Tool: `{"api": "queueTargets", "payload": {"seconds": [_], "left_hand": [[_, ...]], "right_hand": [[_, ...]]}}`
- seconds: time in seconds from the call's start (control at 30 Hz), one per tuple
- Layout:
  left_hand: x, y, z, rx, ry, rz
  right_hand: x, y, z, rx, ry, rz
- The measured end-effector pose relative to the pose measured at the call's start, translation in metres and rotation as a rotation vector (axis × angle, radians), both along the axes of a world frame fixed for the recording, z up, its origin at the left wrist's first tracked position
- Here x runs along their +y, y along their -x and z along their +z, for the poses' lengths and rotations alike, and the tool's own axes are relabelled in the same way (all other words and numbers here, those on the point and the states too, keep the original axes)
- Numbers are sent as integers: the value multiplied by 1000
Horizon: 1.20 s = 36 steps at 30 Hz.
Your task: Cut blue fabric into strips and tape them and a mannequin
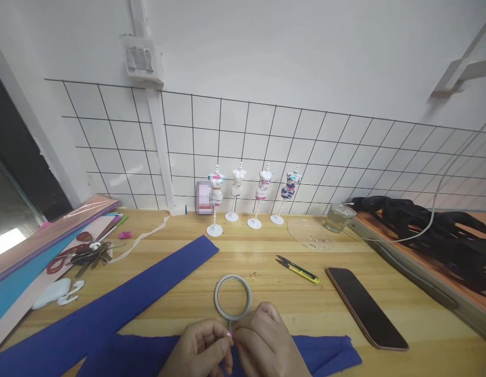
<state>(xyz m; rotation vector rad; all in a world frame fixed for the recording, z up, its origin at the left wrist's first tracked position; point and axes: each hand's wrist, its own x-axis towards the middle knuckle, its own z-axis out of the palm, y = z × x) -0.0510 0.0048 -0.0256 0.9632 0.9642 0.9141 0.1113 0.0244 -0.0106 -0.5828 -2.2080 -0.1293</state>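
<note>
**Pale wooden surface (pixel 434 324) below a white wall (pixel 285 52) with a black wire grid (pixel 220 120), two bare hands at the near side**

Fingers of the left hand (pixel 201 350) pinched together on a tiny pink-and-white scrap (pixel 230 333). Right hand (pixel 266 340) touching the same spot, fingers curled close; cannot tell whether clamped on the scrap or merely against it. Just beyond the fingertips, a grey tape roll (pixel 216 296), lying flat. Beneath both hands, dark blue fabric (pixel 136 351); to the left, a long blue band (pixel 160 280), slanting away.

Farther out on the right, thread snips (pixel 300 270) with yellow and green arms, then a dark-screened phone (pixel 366 309). On the left, white earphones (pixel 72 293) beside their case (pixel 52 293), keys (pixel 89 255), a pink bow (pixel 125 235) and coloured sheets (pixel 34 262). Toward the wall, four miniature dress forms (pixel 216 191), upright on round white bases; to their right, a clear disc (pixel 301 235) holding small bits, a glass cup (pixel 339 219) and heaped black material (pixel 415 220).
</note>
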Motion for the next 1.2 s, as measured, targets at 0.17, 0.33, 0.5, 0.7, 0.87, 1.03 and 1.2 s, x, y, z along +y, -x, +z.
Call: {"api": "queueTargets", "payload": {"seconds": [0.17,0.33,0.5,0.7,0.87,1.03,1.2], "left_hand": [[0,0,-1,-22,35,18],[1,1,0,-30,16,20],[1,1,4,101,-99,-11],[-5,-4,2,385,-235,-8],[-5,-4,0,477,-285,12],[-3,-2,3,468,-256,-22],[-5,-4,4,504,-281,4]], "right_hand": [[1,1,-3,7,-57,-3],[-3,1,1,35,47,-4],[-7,0,4,137,258,-16],[-8,1,-2,152,292,-32],[-8,3,-5,172,380,-43],[-9,3,-6,203,571,-46],[-8,3,-10,205,569,-38]]}}
